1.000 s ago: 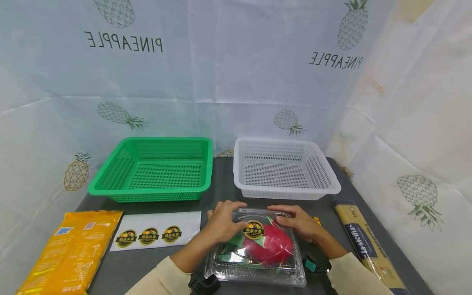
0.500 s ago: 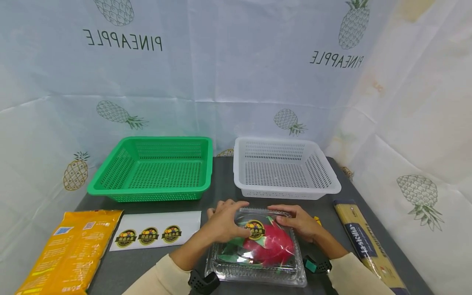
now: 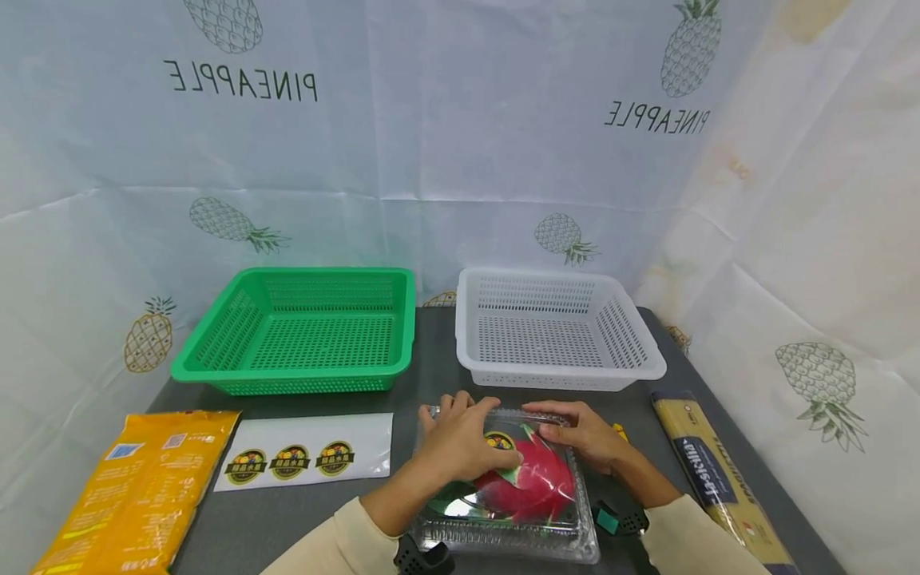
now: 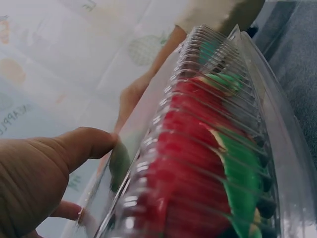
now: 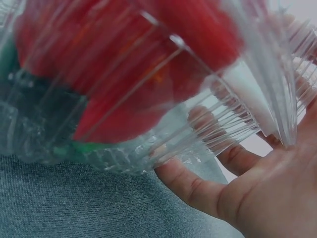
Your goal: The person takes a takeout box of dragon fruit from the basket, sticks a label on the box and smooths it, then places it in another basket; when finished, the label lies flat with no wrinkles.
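A clear plastic clamshell box [image 3: 503, 539] stands on the near part of the table, its lid down. Inside it lies a red dragon fruit [image 3: 535, 483] with green scales. A round black-and-gold sticker [image 3: 499, 440] shows on the lid, partly covered by my left hand [image 3: 467, 439]. That hand lies over the lid, fingers stretched toward the far edge, and its thumb [image 4: 91, 141] presses on the top. My right hand [image 3: 585, 435] grips the far right corner, thumb on the lid and fingers around the ribbed side [image 5: 223, 119].
White backing paper [image 3: 366, 431] with several matching stickers lies left of the box, beside an orange packet [image 3: 144, 487]. A green basket [image 3: 323, 375] and a white basket [image 3: 553, 375] stand behind. At right lies a pasta pack [image 3: 719, 479]; a small yellow thing [image 3: 620, 431] is near my right hand.
My left hand has slid to the right across the lid, its thumb passing over the sticker to beyond its right side. The right hand and the box have hardly moved.
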`<action>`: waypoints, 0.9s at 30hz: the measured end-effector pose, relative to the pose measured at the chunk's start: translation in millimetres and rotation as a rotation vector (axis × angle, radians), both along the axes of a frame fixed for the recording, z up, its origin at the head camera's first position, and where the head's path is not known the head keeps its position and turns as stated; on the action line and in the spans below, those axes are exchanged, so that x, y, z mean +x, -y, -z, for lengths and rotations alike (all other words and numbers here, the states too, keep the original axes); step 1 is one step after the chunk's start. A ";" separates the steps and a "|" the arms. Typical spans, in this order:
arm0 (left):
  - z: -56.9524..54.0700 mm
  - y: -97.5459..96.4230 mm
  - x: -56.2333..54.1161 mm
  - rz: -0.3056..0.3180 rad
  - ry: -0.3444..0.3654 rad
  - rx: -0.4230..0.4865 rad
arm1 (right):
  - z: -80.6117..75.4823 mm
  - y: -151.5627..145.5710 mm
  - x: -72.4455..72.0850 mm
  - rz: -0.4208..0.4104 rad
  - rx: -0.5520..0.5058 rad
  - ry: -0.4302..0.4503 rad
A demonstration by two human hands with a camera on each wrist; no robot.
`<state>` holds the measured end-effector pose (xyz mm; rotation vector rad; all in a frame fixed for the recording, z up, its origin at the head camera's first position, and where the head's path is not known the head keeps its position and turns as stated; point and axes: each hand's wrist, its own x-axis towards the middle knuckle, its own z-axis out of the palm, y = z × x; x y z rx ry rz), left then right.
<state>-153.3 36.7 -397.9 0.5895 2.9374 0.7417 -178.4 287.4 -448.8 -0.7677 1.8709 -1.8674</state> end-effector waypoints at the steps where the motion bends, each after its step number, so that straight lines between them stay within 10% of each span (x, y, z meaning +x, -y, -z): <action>1: 0.3 -0.7 0.2 -0.007 -0.002 -0.005 | -0.1 0.2 -0.2 0.000 0.000 0.000; 27: -0.7 21.4 1.7 0.031 0.062 0.427 | 4.0 -2.2 0.0 -0.003 -0.015 0.123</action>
